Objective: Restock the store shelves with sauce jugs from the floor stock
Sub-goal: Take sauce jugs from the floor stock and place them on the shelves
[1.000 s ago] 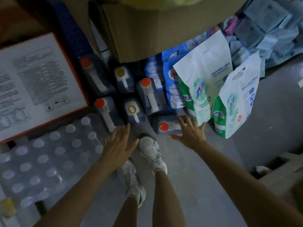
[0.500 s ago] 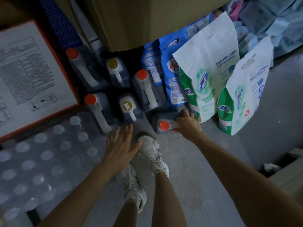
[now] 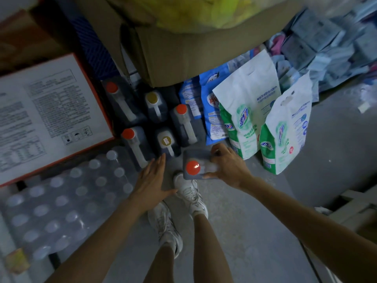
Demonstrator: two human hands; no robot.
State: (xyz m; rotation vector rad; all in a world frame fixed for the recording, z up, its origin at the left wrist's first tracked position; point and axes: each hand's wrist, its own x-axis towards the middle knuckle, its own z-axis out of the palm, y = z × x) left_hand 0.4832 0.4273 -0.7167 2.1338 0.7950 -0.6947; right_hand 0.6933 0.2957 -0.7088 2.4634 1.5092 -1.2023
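**A:** Head view first. Where's the jug?

**B:** The red-capped sauce jug is just ahead of a white shoe, in the right grip. The fingers curl round its handle and hide most of it. I can't tell whether its base touches the floor.

**A:** And the left grip?

**B:** The left grip is spread flat, holding nothing, near the five other jugs. Their labels are too dark to read. The cardboard box behind them is cut off at the top.

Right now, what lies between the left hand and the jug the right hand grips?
Head view: a strip of grey floor and the toe of a white shoe separate left hand from jug.
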